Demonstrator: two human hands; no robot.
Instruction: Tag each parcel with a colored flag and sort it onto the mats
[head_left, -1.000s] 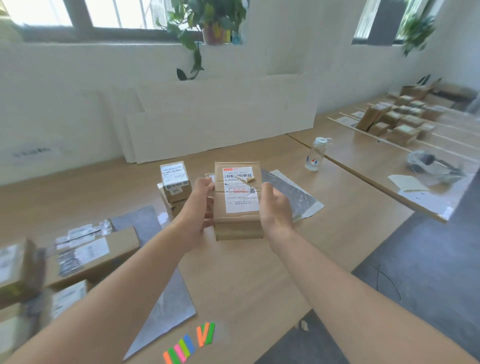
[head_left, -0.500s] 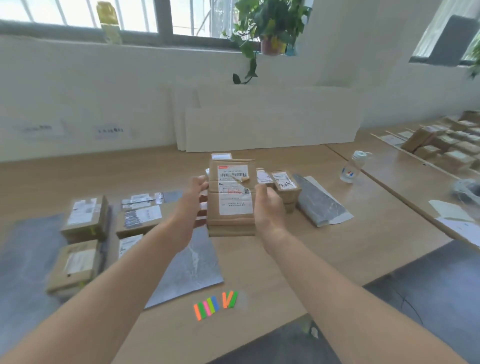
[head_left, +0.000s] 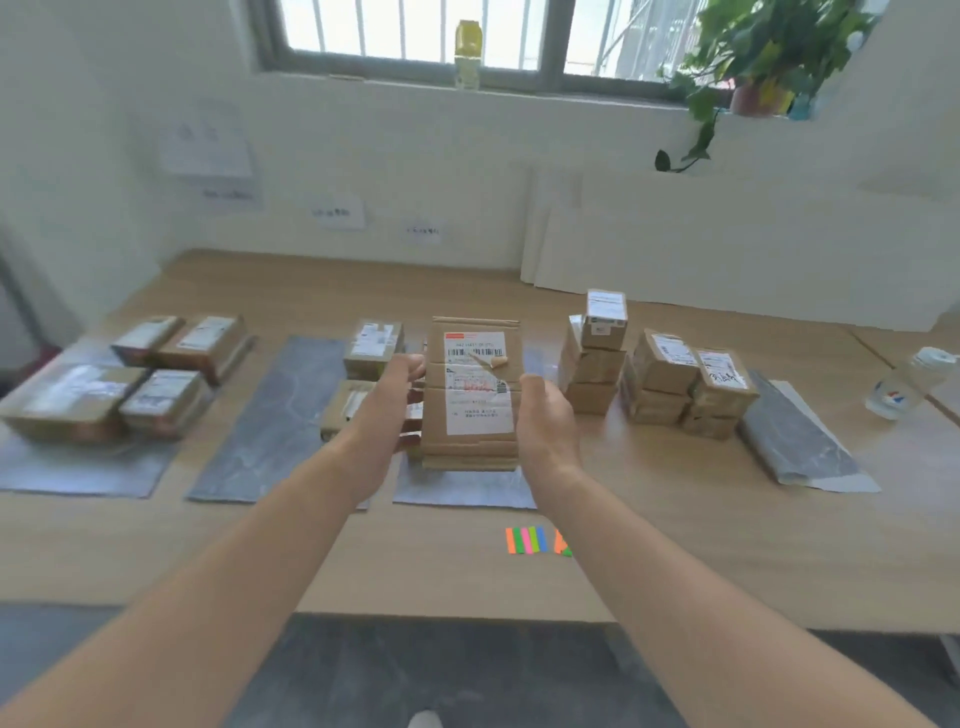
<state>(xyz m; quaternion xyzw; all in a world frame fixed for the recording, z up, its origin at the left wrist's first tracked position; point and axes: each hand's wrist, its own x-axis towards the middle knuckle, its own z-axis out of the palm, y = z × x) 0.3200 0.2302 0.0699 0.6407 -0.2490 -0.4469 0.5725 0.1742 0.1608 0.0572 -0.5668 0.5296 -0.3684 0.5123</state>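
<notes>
A flat brown cardboard parcel with white shipping labels is held up over the table between both hands. My left hand grips its left edge and my right hand grips its right edge. A small pale tag sticks to its top label. Coloured flags in orange, green, pink and blue lie on the wooden table near its front edge. Grey mats lie in a row: a far left mat with several parcels, a bare-centred mat, and a mat under the held parcel.
A stack of untagged parcels stands to the right of my hands. Two parcels sit behind my left hand. A folded grey mat and a plastic bottle lie at the right. White boards lean on the back wall.
My view has swung to the left, bringing the row of mats and the sorted parcels into sight. Both hands have carried the parcel leftwards, and it now hangs above a mat.
</notes>
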